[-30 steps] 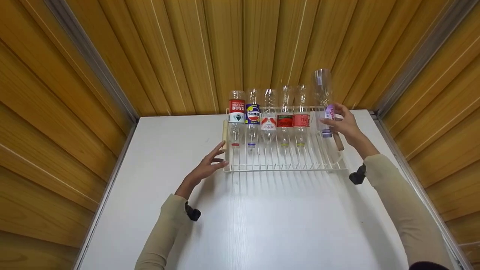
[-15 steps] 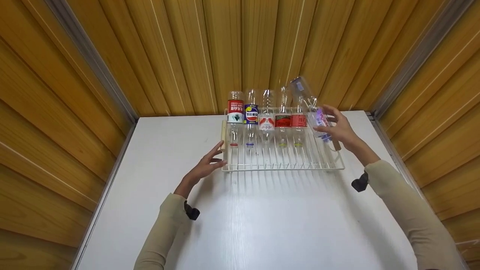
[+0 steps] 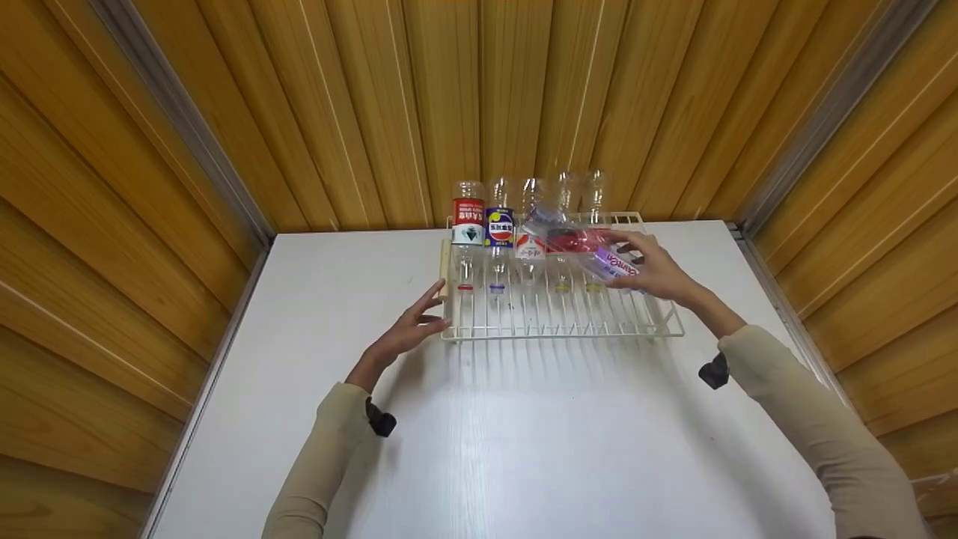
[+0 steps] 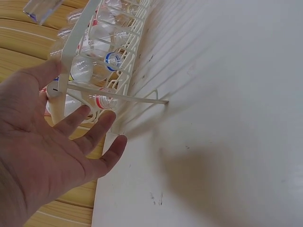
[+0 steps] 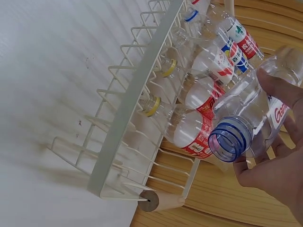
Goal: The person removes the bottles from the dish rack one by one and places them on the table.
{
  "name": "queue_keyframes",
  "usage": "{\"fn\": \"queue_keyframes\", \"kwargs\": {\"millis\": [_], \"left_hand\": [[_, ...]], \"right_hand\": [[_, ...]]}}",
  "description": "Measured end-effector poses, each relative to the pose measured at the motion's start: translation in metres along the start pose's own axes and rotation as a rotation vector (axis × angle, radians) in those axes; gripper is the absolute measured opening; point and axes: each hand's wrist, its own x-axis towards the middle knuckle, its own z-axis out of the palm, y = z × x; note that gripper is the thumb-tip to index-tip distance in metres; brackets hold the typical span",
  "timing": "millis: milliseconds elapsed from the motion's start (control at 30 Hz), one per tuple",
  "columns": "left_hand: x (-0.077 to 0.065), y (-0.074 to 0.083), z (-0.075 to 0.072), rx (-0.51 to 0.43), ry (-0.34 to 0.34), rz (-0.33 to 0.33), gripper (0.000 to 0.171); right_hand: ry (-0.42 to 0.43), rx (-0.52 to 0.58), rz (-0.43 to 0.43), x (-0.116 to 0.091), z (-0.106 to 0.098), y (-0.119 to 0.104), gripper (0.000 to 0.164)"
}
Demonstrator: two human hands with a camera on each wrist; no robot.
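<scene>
My right hand (image 3: 658,273) grips a clear plastic bottle (image 5: 236,135) with a purple label and a blue neck ring. The bottle is tilted over the right part of a white wire rack (image 3: 561,337), its neck towards me and its base up to the left. Several clear bottles rest neck-down in the rack's slots, among them a red-and-white labelled bottle (image 3: 468,221) at the left and a blue-and-yellow labelled bottle (image 3: 500,227) beside it. With fingers loosely spread, my left hand (image 3: 404,337) touches the rack's left corner by its wooden handle (image 3: 445,262).
The rack stands at the back of a white table (image 3: 524,449). Wood-look panels (image 3: 516,90) rise behind it and on both sides. Another wooden handle (image 5: 163,201) sits at the rack's right end.
The right hand has swung the held bottle from nearly upright at the rack's right end to a leftward slant, across the red-labelled bottles. My left hand has stayed at the rack's left corner.
</scene>
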Motion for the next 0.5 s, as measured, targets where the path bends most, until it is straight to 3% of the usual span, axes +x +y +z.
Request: {"fn": "queue_keyframes", "kwargs": {"millis": [367,500], "left_hand": [[-0.002,0.005,0.001,-0.021,-0.011,-0.008,0.079],[-0.003,0.015,0.0,0.034,-0.006,-0.035,0.081]], "right_hand": [[-0.041,-0.044,-0.116,-0.007,0.011,-0.012,0.079],[-0.05,-0.043,-0.131,-0.007,0.012,-0.016,0.08]]}}
